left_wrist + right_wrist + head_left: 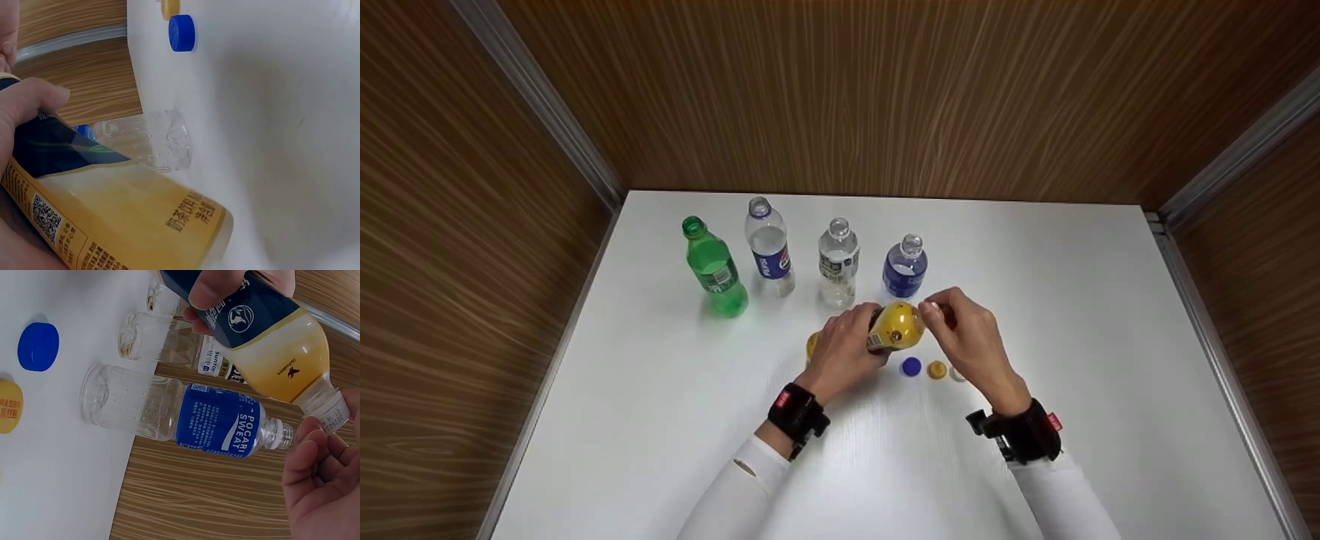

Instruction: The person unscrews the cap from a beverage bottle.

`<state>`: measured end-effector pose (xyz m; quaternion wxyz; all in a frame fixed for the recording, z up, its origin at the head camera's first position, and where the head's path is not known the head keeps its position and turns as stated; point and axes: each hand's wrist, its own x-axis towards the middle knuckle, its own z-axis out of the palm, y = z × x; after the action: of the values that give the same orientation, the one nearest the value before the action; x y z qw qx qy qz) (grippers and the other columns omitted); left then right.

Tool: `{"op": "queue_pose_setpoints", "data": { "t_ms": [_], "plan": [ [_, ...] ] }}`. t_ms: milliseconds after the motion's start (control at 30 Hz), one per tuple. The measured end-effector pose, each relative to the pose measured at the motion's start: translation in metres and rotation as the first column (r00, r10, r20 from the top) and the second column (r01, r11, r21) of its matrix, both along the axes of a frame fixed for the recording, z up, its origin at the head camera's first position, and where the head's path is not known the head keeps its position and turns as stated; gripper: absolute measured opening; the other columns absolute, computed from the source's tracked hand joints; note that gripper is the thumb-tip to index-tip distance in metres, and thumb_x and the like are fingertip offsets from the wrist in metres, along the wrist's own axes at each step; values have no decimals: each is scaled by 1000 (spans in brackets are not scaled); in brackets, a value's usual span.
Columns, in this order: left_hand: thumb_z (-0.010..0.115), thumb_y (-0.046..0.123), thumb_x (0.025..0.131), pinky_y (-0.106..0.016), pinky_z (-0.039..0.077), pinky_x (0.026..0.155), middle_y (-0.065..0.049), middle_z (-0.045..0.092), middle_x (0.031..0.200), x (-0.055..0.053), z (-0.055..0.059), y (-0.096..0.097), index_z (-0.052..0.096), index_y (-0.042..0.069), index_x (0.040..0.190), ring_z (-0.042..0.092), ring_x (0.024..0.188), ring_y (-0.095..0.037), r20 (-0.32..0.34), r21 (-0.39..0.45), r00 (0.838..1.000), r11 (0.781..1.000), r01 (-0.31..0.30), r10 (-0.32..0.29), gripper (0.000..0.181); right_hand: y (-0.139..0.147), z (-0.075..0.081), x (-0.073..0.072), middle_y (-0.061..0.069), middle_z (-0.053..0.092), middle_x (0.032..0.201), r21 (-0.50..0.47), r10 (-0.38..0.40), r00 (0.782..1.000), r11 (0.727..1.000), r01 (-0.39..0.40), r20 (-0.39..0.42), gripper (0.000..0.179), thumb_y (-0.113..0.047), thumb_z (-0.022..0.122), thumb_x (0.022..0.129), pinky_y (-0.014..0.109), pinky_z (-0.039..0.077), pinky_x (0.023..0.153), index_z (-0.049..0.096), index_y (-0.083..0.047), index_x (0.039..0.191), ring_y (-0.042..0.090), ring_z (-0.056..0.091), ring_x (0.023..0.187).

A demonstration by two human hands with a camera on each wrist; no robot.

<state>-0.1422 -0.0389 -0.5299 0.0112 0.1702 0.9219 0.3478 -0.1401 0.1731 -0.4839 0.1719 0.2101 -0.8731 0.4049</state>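
My left hand (847, 349) grips a yellow and dark-blue milk tea bottle (898, 327) round its middle, holding it tilted above the table. In the right wrist view, yellowish drink shows inside the bottle near its neck. A white cap (334, 413) with printed digits sits on the neck. Fingers and thumb of my right hand (971, 337) pinch this cap. The bottle's base (216, 236) points down toward the table in the left wrist view. Below the bottle lie a blue cap (911, 367), a yellow cap (937, 370) and a whitish cap (958, 373), partly hidden by my right hand.
Several uncapped bottles stand in a row behind my hands: a green bottle (715, 267), a Pepsi bottle (770, 247), a clear labelled bottle (838, 262) and a Pocari Sweat bottle (905, 266). Wood-grain panels (885, 97) enclose the white table (660, 420).
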Motion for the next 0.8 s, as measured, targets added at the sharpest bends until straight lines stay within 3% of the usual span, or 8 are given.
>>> {"op": "queue_pose_setpoints", "data": {
  "t_ms": [267, 400, 467, 533, 633, 733, 800],
  "plan": [
    [88, 23, 82, -39, 53, 96, -4, 67, 123, -1, 2, -2, 54, 13, 135, 65, 109, -19, 112, 34, 993, 999, 33, -36, 63, 6, 0, -2, -1, 52, 78, 73, 91, 994, 994, -87, -56, 14, -9, 70, 98, 25, 37, 54, 66, -1, 109, 9, 45, 65],
    [87, 22, 82, -41, 53, 95, -3, 67, 124, -2, 3, -3, 54, 14, 135, 65, 110, -19, 184, 48, 982, 998, 36, -44, 63, 7, 0, -2, -2, 51, 78, 83, 107, 993, 991, -102, -56, 15, -8, 71, 97, 25, 36, 55, 68, -1, 111, 9, 45, 65],
    [87, 23, 82, -41, 53, 95, -2, 67, 123, -2, 2, -3, 54, 15, 135, 65, 110, -18, 190, 47, 981, 998, 30, -39, 63, 6, 0, -2, -2, 53, 78, 70, 95, 994, 993, -91, -57, 15, -9, 72, 97, 25, 37, 55, 68, -1, 109, 9, 45, 65],
    [87, 24, 82, -41, 53, 96, -3, 67, 124, -1, 1, -2, 54, 14, 135, 65, 110, -19, 150, 28, 988, 999, 25, -29, 63, 4, -1, -2, -1, 54, 76, 49, 46, 997, 998, -43, -58, 14, -11, 71, 98, 25, 37, 54, 68, -1, 107, 10, 46, 63],
    [88, 24, 82, -41, 52, 98, -5, 67, 123, 1, -3, 0, 54, 12, 135, 66, 110, -21, 6, -25, 1000, 1000, 9, -8, 64, 1, -2, -2, -1, 54, 70, 22, -65, 997, 998, 66, -42, 19, -19, 69, 98, 27, 37, 53, 68, -1, 103, 11, 45, 59],
    [90, 21, 79, -42, 51, 99, -8, 68, 119, 3, -7, 1, 54, 8, 132, 66, 108, -24, -171, -92, 985, 996, -20, 4, 66, -2, -3, -1, -2, 53, 65, 23, -150, 988, 988, 150, -19, 23, -25, 69, 98, 28, 35, 52, 68, -2, 96, 11, 43, 55],
    [91, 20, 77, -43, 51, 98, -8, 68, 116, 4, -9, 1, 54, 8, 130, 66, 105, -24, -243, -123, 970, 992, -40, 9, 66, -2, -4, -1, -2, 54, 63, 32, -163, 987, 986, 163, -10, 23, -25, 69, 99, 28, 35, 52, 68, -2, 91, 11, 43, 54]
  ]
}}
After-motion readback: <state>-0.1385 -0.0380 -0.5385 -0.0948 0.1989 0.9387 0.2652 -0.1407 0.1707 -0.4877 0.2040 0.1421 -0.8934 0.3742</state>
